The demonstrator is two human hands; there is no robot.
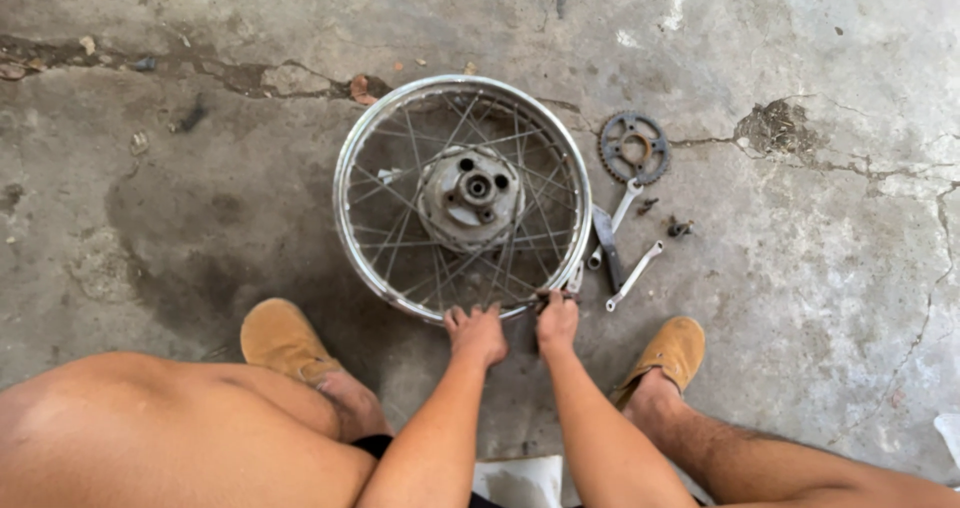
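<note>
Spoked wheel [462, 198]: 1 item, chrome rim, lying flat on the cracked concrete floor [820, 298] between the person's 2 tan shoes, so its near edge sits within easy reach. Left hand [478, 332]: fingers curled over the near rim, apparently steadying it. Right hand [557, 321]: closed around a small dark tool at the rim; its exact grip cannot be told. Beside the wheel, right: 1 toothed sprocket [634, 147], several wrenches [634, 274] and loose bolts [680, 228], laid near the working hand.
</note>
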